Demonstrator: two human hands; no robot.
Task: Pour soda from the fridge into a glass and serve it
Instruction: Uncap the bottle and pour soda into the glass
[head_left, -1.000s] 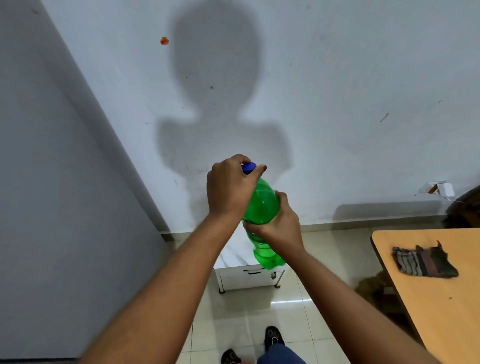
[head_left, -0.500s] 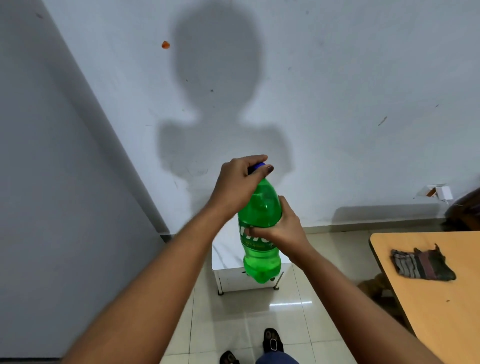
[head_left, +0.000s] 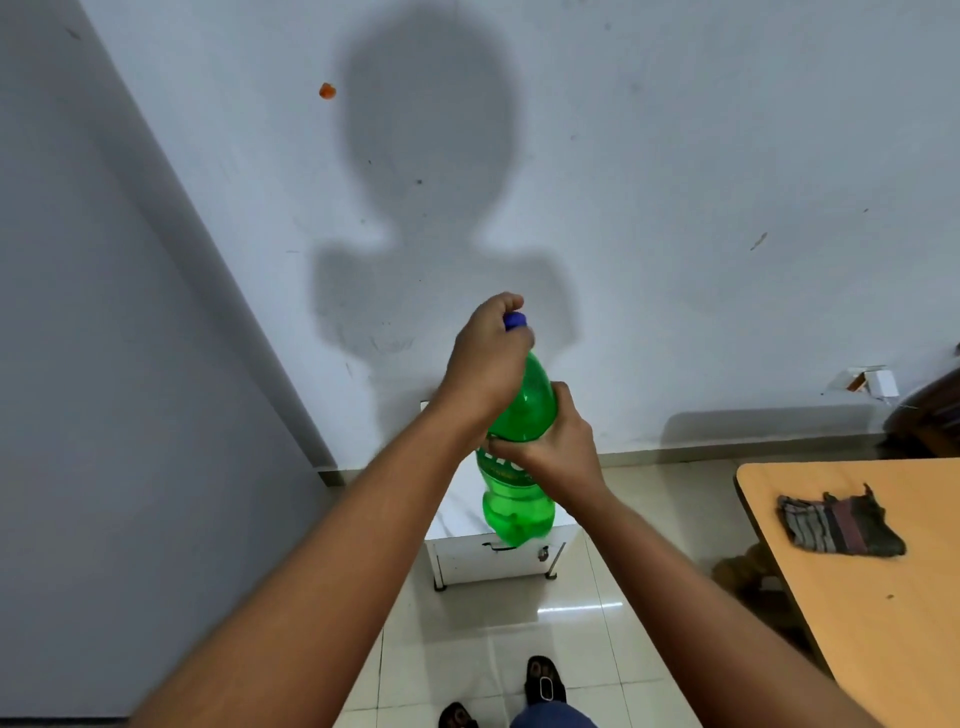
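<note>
At the centre of the frame the right hand (head_left: 553, 451) is wrapping its grip around the middle of the green soda bottle (head_left: 519, 421), holding it in the air, tilted; the left hand (head_left: 485, 358) is closing its grip over the blue cap (head_left: 515, 320); a white cabinet (head_left: 498, 558) is standing on the floor below the bottle, against the wall; the tabletop (head_left: 841, 587) edge is lying at the lower right, well apart, carrying a striped cloth (head_left: 839, 525); open tiled floor (head_left: 467, 660) is spreading between them.
</note>
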